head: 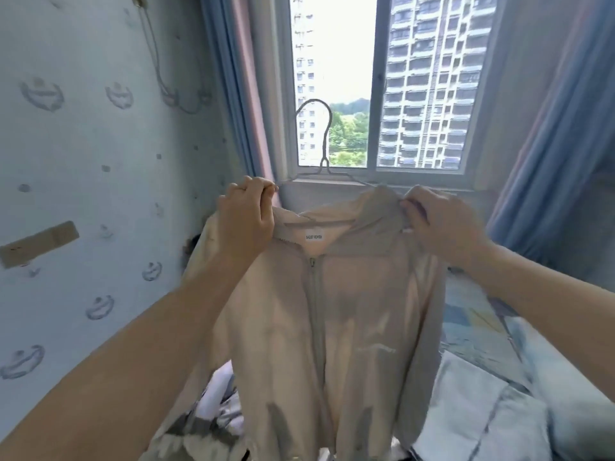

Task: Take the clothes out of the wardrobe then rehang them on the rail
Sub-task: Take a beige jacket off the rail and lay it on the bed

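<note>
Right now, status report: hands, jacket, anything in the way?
Left hand grips jacket shoulder, right hand pinches the other. Wire hanger hook up, nothing blocking.

The jacket [366, 311] is showing pale beige with a grey zip [315, 311] — the curtains [545, 161] are hanging blue, the wallpaper [100, 161] wearing pale-blue motifs.

Left grip [244, 211], right grip [439, 224]: curled, aloft.

The bed [472, 314] carries a pale folded quilt [466, 410] and crumpled clothes [213, 417].
</note>
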